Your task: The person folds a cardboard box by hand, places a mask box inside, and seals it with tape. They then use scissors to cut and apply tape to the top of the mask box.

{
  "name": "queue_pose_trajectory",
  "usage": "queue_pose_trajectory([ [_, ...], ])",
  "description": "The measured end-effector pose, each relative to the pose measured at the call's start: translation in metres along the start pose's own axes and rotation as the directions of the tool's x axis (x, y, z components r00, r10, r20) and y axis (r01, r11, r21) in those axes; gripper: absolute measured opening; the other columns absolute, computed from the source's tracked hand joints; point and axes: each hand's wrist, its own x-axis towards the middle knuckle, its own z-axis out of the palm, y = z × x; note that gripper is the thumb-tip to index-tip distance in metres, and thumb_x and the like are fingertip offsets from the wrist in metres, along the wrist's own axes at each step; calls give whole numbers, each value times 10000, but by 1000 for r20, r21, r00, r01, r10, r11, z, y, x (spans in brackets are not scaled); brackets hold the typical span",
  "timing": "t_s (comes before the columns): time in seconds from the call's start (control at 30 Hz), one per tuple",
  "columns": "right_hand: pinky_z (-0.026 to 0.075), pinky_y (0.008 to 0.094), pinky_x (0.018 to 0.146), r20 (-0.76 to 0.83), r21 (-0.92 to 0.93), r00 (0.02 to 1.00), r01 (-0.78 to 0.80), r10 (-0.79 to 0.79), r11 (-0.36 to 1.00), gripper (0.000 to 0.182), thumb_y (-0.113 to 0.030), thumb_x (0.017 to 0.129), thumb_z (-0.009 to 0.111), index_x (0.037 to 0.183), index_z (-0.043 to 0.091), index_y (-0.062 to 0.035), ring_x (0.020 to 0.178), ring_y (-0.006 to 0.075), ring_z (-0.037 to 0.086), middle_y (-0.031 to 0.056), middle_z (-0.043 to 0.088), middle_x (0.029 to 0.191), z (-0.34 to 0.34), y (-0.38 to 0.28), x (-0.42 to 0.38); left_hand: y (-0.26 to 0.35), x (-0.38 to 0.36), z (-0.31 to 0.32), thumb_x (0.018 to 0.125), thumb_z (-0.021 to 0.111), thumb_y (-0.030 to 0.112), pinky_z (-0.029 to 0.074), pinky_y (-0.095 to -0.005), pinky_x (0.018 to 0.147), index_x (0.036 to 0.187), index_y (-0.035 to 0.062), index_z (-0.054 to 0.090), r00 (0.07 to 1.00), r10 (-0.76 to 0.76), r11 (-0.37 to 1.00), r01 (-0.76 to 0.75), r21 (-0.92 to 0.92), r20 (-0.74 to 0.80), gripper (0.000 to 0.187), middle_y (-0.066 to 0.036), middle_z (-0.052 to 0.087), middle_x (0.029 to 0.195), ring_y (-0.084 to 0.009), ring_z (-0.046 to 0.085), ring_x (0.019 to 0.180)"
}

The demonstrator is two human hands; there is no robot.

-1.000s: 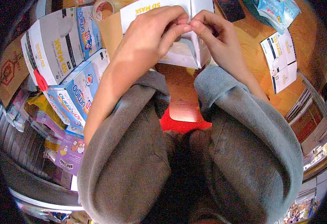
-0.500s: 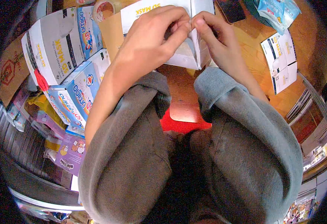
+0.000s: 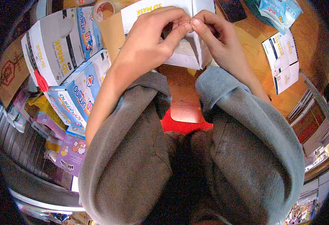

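A white cardboard box with yellow "5D MASK" print [image 3: 185,58] stands on the wooden table at the top middle, its near edge facing me. Both hands meet over it. My left hand [image 3: 153,37] has thumb and index finger pinched together above the box's ridge. My right hand [image 3: 219,37] is closed too, its thumb and index fingertips touching those of the left. Whatever lies between the fingertips is too small or hidden to make out. The hands cover much of the box's top.
White and blue mask boxes [image 3: 55,47] are stacked at left, with a blue "Umino" box [image 3: 78,93] in front. A tape roll [image 3: 103,11] lies behind. At right are a dark phone [image 3: 232,10], a blue packet [image 3: 279,15] and a flattened mask box [image 3: 282,62].
My right hand's thumb and fingers have shifted slightly up and left, closing against the left fingertips. The left fingers have moved only a little. The box stays in place.
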Motion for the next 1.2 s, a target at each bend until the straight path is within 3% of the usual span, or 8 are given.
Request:
queue_pose_trajectory([
  [0.23, 367, 270, 511, -32, -39, 999, 36, -38, 999, 254, -247, 918, 524, 822, 542, -13, 564, 104, 438, 40, 468, 618, 2, 6, -2, 0, 2, 3, 848, 578, 182, 460, -289, 708, 868, -25, 583, 997, 63, 991, -58, 122, -34, 208, -104, 602, 769, -171, 582, 734],
  [0.43, 386, 265, 526, -39, 10, 999, 35, -34, 999, 244, -240, 915, 532, 824, 534, -13, 578, 102, 452, 41, 482, 628, 4, 5, -2, -7, 3, 2, 843, 561, 171, 448, -275, 670, 825, -14, 551, 997, 70, 994, -67, 82, -34, 186, -72, 555, 713, -142, 534, 677],
  [0.73, 378, 247, 536, -6, -1, 999, -32, 32, 999, 241, -242, 915, 534, 817, 533, -22, 597, 86, 450, 21, 490, 639, 1, 3, -2, -15, -4, -3, 890, 530, 176, 373, -217, 608, 802, 13, 530, 995, -86, 992, 82, -93, -44, 185, 30, 475, 695, -57, 432, 683],
  [0.83, 371, 244, 533, 6, -21, 1000, -18, 18, 1000, 237, -242, 917, 531, 820, 532, -25, 596, 83, 447, 13, 491, 643, 0, 10, -3, -15, -5, 2, 803, 535, 184, 381, -273, 538, 748, -11, 509, 987, -68, 985, 43, -165, -149, 204, -56, 430, 579, -125, 416, 551],
  [0.97, 381, 243, 541, 8, -31, 999, -44, 44, 999, 234, -242, 919, 528, 838, 535, -22, 602, 82, 460, 19, 493, 646, 0, 2, -4, -18, -9, -3, 836, 535, 176, 382, -240, 584, 776, -3, 517, 988, -86, 992, 72, -108, -128, 189, -23, 454, 645, -95, 419, 619],
  [1.07, 391, 239, 555, -102, -94, 994, 39, -49, 995, 224, -231, 922, 523, 855, 541, -18, 614, 81, 472, 22, 497, 656, -1, 6, -5, -27, -16, -10, 891, 536, 160, 375, -198, 662, 810, 9, 517, 981, -118, 989, 102, -109, -152, 173, 36, 482, 744, -52, 434, 728],
  [1.13, 399, 241, 568, -87, -81, 996, -44, 37, 996, 212, -218, 924, 521, 862, 544, -16, 630, 83, 480, 22, 504, 669, -10, 8, -9, -29, -20, -19, 889, 534, 144, 382, -195, 693, 810, 6, 517, 957, -191, 975, 160, -151, -217, 160, 34, 497, 759, -54, 448, 754],
  [1.2, 403, 240, 595, -73, -57, 996, -63, 59, 996, 193, -193, 926, 516, 868, 546, -11, 674, 81, 490, 19, 524, 711, -12, 6, -11, -43, -24, -22, 887, 530, 126, 389, -200, 706, 838, -3, 537, 968, -162, 982, 140, -124, -191, 138, 30, 517, 779, -57, 460, 766],
])
